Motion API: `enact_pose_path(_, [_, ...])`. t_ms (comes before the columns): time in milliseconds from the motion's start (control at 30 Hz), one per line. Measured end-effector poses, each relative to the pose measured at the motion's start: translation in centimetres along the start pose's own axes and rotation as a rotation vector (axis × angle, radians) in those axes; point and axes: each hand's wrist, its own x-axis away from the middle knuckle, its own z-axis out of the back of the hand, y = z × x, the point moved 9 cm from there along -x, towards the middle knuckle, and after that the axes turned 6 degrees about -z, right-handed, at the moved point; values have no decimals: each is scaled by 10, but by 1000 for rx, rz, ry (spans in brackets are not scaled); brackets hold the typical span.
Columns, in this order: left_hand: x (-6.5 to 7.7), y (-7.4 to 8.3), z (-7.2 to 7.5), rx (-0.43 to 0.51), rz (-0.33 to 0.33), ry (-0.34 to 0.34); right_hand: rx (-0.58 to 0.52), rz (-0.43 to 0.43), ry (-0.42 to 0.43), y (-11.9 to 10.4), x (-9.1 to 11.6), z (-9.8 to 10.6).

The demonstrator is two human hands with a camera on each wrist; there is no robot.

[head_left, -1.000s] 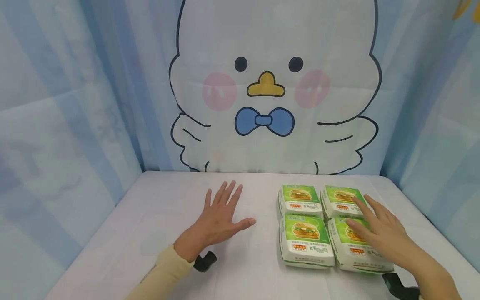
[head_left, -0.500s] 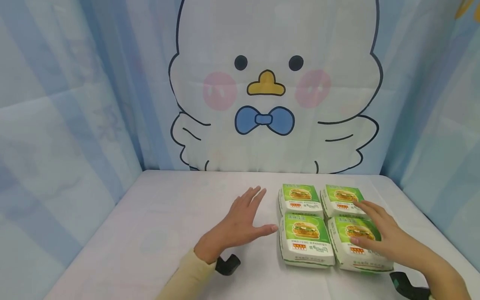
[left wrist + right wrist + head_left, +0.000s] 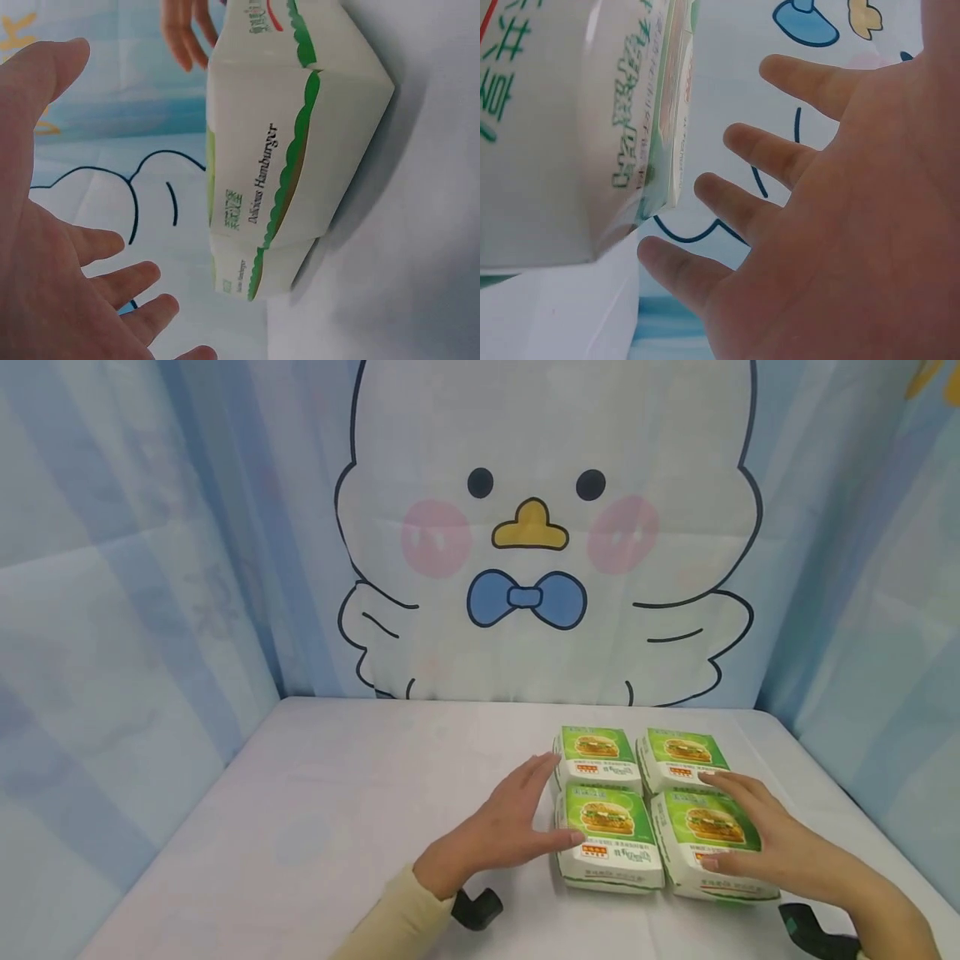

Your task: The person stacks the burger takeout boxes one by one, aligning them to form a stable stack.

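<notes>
Hamburger boxes, white with green burger-printed lids, stand close together in two rows at the table's right. In the head view these are the front left box (image 3: 611, 858), the front right box (image 3: 708, 822), the back left box (image 3: 597, 746) and the back right box (image 3: 681, 748). My left hand (image 3: 498, 827) hovers at the left side of the left boxes, fingers spread; the left wrist view shows a gap between it and the box wall (image 3: 262, 135). Above the front right box's right part hangs my right hand (image 3: 783, 839), relaxed and partly covering it. Neither hand holds anything.
A white-covered table (image 3: 337, 827) lies beneath, with fabric walls on three sides. The back curtain (image 3: 532, 660) carries a cartoon bird with a blue bow tie. Each wrist wears a black camera mount, such as the left mount (image 3: 477, 910).
My left hand has moved right and slightly toward me, reaching the left boxes' side. My right hand has drawn slightly back and to the right. The boxes have stayed put.
</notes>
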Motion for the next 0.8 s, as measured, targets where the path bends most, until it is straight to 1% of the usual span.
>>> enact_pose_path(233, [-1, 1, -19, 61, 14, -62, -10, 22, -27, 2, 1, -4])
enact_pose_path(400, [-2, 3, -30, 63, 7, -98, 22, 5, -54, 4, 1, -8])
enact_pose_path(667, [-3, 3, -36, 82, -17, -94, 76, -21, -43, 9, -1, -11])
enact_pose_path(800, [-4, 4, -36, 81, -43, -77, 93, -5, -23, 8, -1, -12])
